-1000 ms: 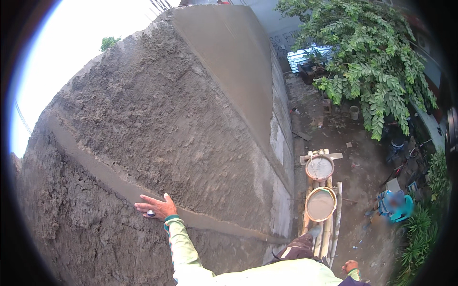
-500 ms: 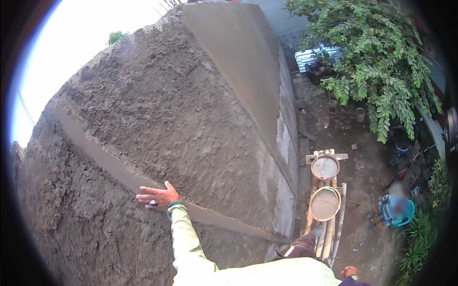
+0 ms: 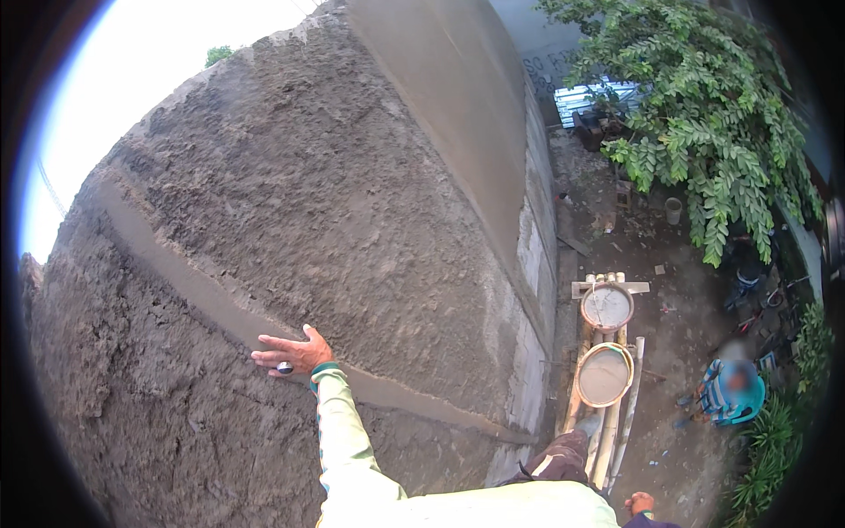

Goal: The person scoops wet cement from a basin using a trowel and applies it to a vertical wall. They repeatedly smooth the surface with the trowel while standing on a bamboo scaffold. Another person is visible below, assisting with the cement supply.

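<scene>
Left hand [image 3: 295,354] open, fingers spread across the smooth strip [image 3: 189,280] of a rough mortar wall [image 3: 334,220], strip running beyond the hand on both sides, right hand [image 3: 640,503] at the lower edge, well apart from the wall, fingers curled, grip unclear, two buckets [image 3: 631,377] ahead on bamboo poles [image 3: 606,449]

Right hand [image 3: 640,503]: fingertips unclear, forearm cut off by lower edge. Left hand [image 3: 296,354]: palm hidden, turned toward wall [image 3: 343,220]. Seated person [image 3: 727,393]: head blurred; tree [image 3: 695,114] cropped at top.
</scene>
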The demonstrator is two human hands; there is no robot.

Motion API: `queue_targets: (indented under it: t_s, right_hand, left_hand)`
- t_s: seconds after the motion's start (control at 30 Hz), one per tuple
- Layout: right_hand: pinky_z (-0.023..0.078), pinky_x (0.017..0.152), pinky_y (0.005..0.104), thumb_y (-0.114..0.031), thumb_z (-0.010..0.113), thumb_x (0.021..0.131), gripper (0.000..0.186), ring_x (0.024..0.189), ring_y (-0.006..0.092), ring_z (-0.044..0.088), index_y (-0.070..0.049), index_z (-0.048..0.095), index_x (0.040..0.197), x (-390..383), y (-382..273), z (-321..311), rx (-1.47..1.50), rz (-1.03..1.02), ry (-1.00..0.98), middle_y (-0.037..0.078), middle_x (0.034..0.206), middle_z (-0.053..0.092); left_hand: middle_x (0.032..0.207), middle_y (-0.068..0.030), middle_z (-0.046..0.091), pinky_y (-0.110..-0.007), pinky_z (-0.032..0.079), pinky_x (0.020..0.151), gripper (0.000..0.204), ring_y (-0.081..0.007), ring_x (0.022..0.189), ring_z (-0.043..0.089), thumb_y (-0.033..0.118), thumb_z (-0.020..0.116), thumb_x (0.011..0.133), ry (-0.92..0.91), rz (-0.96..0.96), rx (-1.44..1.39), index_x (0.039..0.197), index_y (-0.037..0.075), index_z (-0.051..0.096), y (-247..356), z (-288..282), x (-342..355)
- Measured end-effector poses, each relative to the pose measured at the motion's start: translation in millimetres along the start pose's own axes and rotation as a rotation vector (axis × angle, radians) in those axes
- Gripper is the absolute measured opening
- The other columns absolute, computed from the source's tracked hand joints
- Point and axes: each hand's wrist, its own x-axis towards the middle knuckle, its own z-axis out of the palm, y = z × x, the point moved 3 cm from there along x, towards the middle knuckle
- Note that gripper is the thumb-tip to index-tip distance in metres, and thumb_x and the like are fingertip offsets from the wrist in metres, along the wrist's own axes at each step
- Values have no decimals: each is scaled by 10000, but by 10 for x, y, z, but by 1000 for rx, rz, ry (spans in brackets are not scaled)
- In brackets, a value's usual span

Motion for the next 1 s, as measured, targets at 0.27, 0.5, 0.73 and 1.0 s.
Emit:
queue_targets:
  t_s: [0.27, 0.5, 0.73, 1.0]
  right_hand:
    - [526, 501, 373, -79, 578, 900, 137, 554, 237, 656, 22, 664, 934, -47, 322, 7, 52, 67, -50, 150, 721, 704]
    - [565, 567, 359, -48, 562, 897, 167, 595, 267, 693, 58, 673, 830, -183, 124, 187, 59, -23, -114, 157, 734, 707]
    - [547, 551, 360, 27, 513, 899, 160, 678, 316, 742, 99, 655, 883, -513, -139, 188, 96, 129, -172, 189, 760, 706]
    - [509, 529, 339, -14, 538, 893, 189, 604, 213, 658, 29, 638, 1047, -603, 107, 229, 85, 26, 90, 137, 748, 699]
  left_hand:
    - [1614, -329, -1, -704, 197, 1118, 1216, -489, 1507, 69, 383, 837, 750, 19, 14, -15, 1604, 95, 22, 45, -3, -4]
    - [1617, -329, 0, -690, 173, 1138, 1204, -492, 1507, 65, 400, 834, 755, 5, 0, 35, 1611, 129, 33, 23, 0, -8]
    - [1622, -332, -44, -699, 125, 1145, 1179, -499, 1513, -5, 379, 795, 797, -25, 12, -73, 1607, 87, -10, 110, -5, -195]
    - [1644, -283, -3, -570, 128, 1207, 1068, -458, 1524, 38, 633, 627, 826, -1631, 777, -395, 1600, 86, 135, 751, 216, -4062]
